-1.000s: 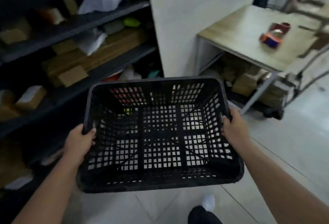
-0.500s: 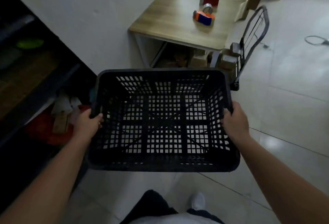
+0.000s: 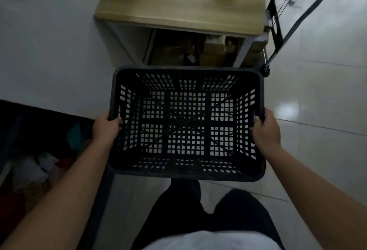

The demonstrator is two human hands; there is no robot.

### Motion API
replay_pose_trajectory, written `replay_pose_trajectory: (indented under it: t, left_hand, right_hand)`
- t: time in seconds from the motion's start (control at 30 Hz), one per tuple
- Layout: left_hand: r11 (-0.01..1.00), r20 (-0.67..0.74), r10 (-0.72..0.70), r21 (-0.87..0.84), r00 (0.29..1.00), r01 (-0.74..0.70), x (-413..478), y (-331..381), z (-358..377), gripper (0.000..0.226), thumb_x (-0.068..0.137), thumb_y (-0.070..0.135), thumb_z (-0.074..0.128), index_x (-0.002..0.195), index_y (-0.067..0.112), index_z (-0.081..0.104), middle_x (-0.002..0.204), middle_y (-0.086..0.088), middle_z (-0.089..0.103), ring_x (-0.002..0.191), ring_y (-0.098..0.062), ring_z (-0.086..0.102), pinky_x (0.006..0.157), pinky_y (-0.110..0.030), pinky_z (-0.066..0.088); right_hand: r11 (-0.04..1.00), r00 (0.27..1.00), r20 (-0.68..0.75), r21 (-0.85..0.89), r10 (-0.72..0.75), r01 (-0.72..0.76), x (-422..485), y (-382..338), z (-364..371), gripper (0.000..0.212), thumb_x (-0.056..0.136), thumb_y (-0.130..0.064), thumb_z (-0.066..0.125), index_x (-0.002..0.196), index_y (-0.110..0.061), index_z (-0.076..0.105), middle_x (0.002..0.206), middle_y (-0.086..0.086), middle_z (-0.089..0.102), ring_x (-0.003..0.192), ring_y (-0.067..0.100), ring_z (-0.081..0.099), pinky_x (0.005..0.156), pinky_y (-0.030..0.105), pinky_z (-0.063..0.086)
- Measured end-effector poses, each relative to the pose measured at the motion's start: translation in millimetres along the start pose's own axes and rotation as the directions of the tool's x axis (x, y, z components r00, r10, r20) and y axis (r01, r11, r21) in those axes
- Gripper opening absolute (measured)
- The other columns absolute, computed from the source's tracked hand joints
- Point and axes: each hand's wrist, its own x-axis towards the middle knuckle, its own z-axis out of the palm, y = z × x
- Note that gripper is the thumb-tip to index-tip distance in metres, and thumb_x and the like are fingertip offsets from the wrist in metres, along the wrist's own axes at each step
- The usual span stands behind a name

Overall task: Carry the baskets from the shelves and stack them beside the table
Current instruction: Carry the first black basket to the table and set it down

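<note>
I hold black basket (image 3: 187, 124) level above floor tiles, just before table (image 3: 182, 5). Left hand (image 3: 107, 126) clenched on left rim, right hand (image 3: 266, 128) clenched on right rim: opposite grips, I judge, keep empty basket from tipping. Open side up, ready for stacking. Folding trolley (image 3: 278, 23) leans beside table; I plan set-down clear of it.

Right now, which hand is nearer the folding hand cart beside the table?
Right. The right hand grips the basket rim on the hand cart side; the left hand holds the opposite rim, farther away.
</note>
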Motion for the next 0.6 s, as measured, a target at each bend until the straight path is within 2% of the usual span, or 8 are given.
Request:
replay_pose_trajectory:
  t: [0.17,0.27,0.4,0.5,0.6]
  left_hand:
    - [1.0,0.06,-0.019,0.02,0.998,0.018,105,-16,74,0.018,0.095,0.018,0.06,0.111,0.025,0.066,0.09,0.001,0.069,0.072,-0.013,0.064,0.059,-0.028,0.045]
    - [0.999,0.081,-0.052,0.016,0.995,0.05,165,-45,138,0.015,0.097,0.019,0.058,0.107,0.028,0.064,0.089,0.005,0.069,0.073,-0.013,0.064,0.056,-0.026,0.044]
    - [0.99,0.089,-0.135,-0.023,0.987,0.138,243,-98,228,0.017,0.1,0.016,0.057,0.115,0.02,0.064,0.087,0.005,0.067,0.07,-0.012,0.061,0.052,-0.023,0.046]
    - [0.99,0.08,-0.144,0.013,0.986,0.143,296,-139,284,0.012,0.099,0.013,0.059,0.109,0.016,0.065,0.079,0.004,0.064,0.058,-0.007,0.06,0.041,-0.016,0.045]
    - [0.992,0.099,-0.12,0.052,0.988,0.115,337,-174,328,0.013,0.098,0.014,0.06,0.111,0.015,0.065,0.081,0.003,0.064,0.061,-0.011,0.058,0.05,-0.021,0.047]
  right_hand:
    - [0.994,0.994,-0.032,-0.002,0.107,-0.107,71,29,83,0.026,0.097,-0.025,0.04,0.122,-0.022,0.048,0.111,0.007,0.063,0.097,0.031,0.065,0.084,0.053,0.053]
    - [0.987,0.985,-0.062,-0.009,0.162,-0.163,117,67,143,0.028,0.098,-0.021,0.041,0.125,-0.021,0.047,0.112,0.009,0.063,0.1,0.031,0.062,0.086,0.047,0.051]
    - [0.978,0.977,-0.049,-0.012,0.21,-0.21,180,129,225,0.03,0.098,-0.015,0.043,0.128,-0.019,0.047,0.117,0.009,0.062,0.105,0.031,0.06,0.082,0.038,0.045]
    - [0.974,0.974,-0.003,-0.033,0.226,-0.226,220,174,281,0.029,0.098,-0.015,0.042,0.126,-0.02,0.046,0.11,0.008,0.065,0.097,0.031,0.062,0.076,0.034,0.041]
    - [0.967,0.968,0.026,-0.057,0.249,-0.247,251,211,328,0.03,0.098,-0.016,0.042,0.127,-0.022,0.045,0.11,0.007,0.066,0.096,0.031,0.063,0.075,0.035,0.041]
